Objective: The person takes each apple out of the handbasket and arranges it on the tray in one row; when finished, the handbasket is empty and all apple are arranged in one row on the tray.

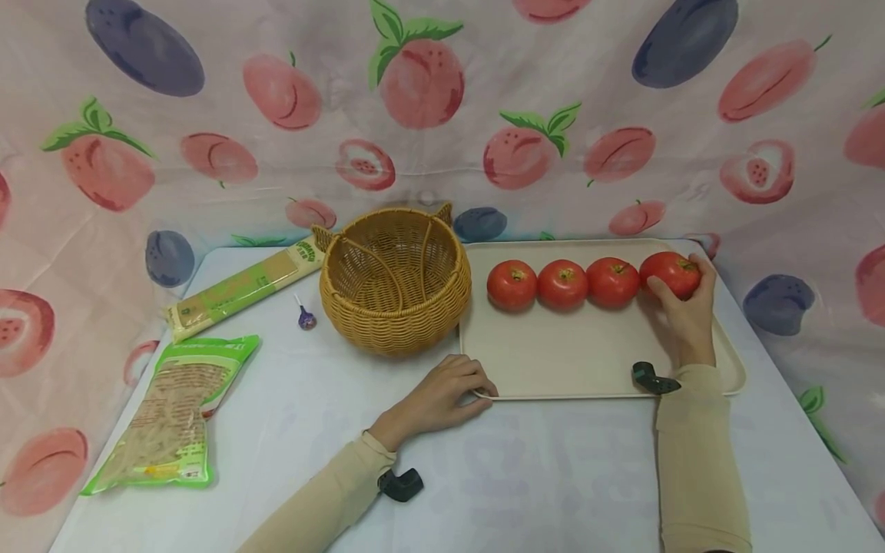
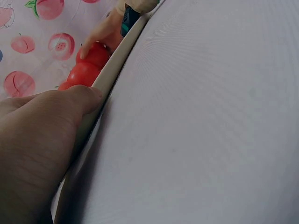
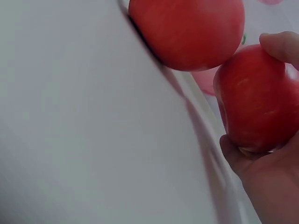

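My right hand (image 1: 691,311) grips a red tomato (image 1: 669,274) at the right end of a row on the beige tray (image 1: 553,353). In the right wrist view its fingers and thumb span the tomato (image 3: 259,100), which meets its neighbour (image 3: 191,28). Three other tomatoes (image 1: 563,284) sit side by side to the left, along the tray's back half. At the tray's front left corner, my left hand (image 1: 449,392) holds the edge with bent fingers. The left wrist view has its thumb (image 2: 86,99) against the tray's rim (image 2: 114,70).
A wicker basket (image 1: 394,330) stands left of the tray, close against it. Farther left lie a long noodle packet (image 1: 242,290), a purple-wrapped lollipop (image 1: 306,317) and a green-edged clear food bag (image 1: 173,415). Fruit-print cloth (image 1: 442,161) hangs behind the white table (image 1: 525,476).
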### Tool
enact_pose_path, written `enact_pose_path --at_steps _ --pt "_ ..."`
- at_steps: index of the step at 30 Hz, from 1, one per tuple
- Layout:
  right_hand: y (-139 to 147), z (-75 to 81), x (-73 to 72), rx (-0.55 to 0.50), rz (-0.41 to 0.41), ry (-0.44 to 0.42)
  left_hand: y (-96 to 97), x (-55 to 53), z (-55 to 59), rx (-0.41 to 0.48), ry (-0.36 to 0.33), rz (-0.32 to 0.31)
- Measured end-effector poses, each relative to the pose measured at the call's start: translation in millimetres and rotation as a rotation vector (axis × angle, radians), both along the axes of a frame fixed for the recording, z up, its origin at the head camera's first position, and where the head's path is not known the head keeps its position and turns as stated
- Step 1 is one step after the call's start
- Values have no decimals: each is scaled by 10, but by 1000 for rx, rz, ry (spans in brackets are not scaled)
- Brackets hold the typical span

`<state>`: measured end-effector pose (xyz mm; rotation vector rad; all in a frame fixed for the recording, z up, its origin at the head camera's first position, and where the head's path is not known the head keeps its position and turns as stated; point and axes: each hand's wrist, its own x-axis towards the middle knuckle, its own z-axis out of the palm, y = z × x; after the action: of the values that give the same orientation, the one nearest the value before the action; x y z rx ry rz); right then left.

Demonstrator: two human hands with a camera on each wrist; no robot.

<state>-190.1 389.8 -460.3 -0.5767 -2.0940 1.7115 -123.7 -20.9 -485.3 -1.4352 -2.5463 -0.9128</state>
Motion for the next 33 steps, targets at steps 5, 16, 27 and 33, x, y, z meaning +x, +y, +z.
enact_pose_path --at_steps 5,16,27,33 --pt "9 -43 5 11 12 -49 0 -5 -8 8 7 -3" --pt "25 -85 -12 16 23 -90 0 -12 -30 0 4 -5" --pt "18 -118 -57 139 40 -172 -10 -3 -15 -2 -4 -2" --pt "23 -122 -41 136 48 -167 -10 -11 -13 0 -1 -9"
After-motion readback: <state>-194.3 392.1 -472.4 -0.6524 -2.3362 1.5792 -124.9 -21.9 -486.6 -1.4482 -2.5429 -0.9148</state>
